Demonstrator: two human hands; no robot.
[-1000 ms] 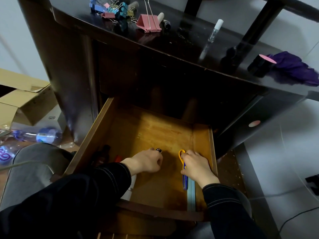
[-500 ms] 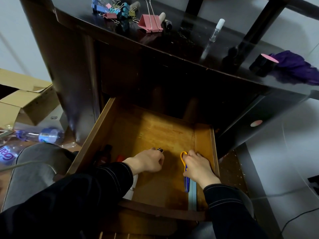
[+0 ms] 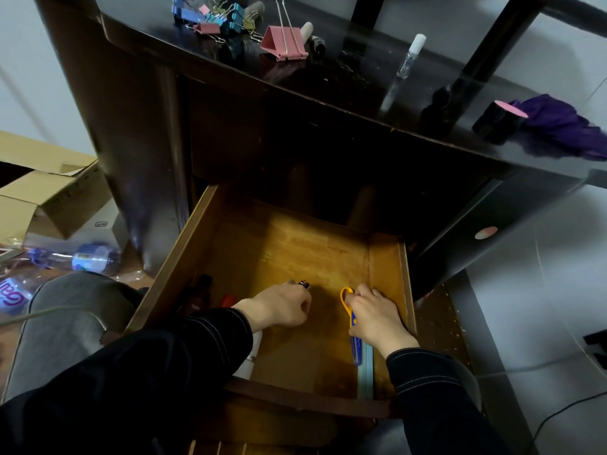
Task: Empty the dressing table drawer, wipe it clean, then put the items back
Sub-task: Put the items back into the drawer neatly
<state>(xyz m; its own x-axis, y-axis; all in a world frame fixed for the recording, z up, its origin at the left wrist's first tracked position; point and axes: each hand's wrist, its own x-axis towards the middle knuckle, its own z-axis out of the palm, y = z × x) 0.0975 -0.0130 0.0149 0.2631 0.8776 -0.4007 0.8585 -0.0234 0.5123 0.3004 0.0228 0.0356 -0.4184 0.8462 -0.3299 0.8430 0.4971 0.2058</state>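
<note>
1. Comparing this moment with a second ago, you find almost nothing moved. Both hands stay low at the front of the drawer (image 3: 407, 290), so I judge the emptying paused at the grasp, with neither item lifted out yet.
2. Your right hand (image 3: 374, 318) curls its fingers over the scissors (image 3: 354, 343), just beside the drawer's right wall. The yellow loop pokes out past your knuckles. The blue body runs back toward you under the palm, along a pale blue strip (image 3: 365, 372).
3. Your left hand (image 3: 282, 307) is closed round a small dark item (image 3: 303, 284) whose metal tip shows beyond the fingers. It sits mid-drawer, near the scissors but apart from them.
4. A white tube (image 3: 253, 356) lies partly under your left sleeve. Further left are a red thing (image 3: 228, 298) and a dark bottle (image 3: 200, 290) in the corner, all still to come out.
5. Above, the tabletop (image 3: 328, 80) carries binder clips (image 3: 285, 41), a clear vial (image 3: 410, 55) and a purple cloth (image 3: 565, 126). It is probably where these two go next, and the cloth looks suited for wiping.
</note>
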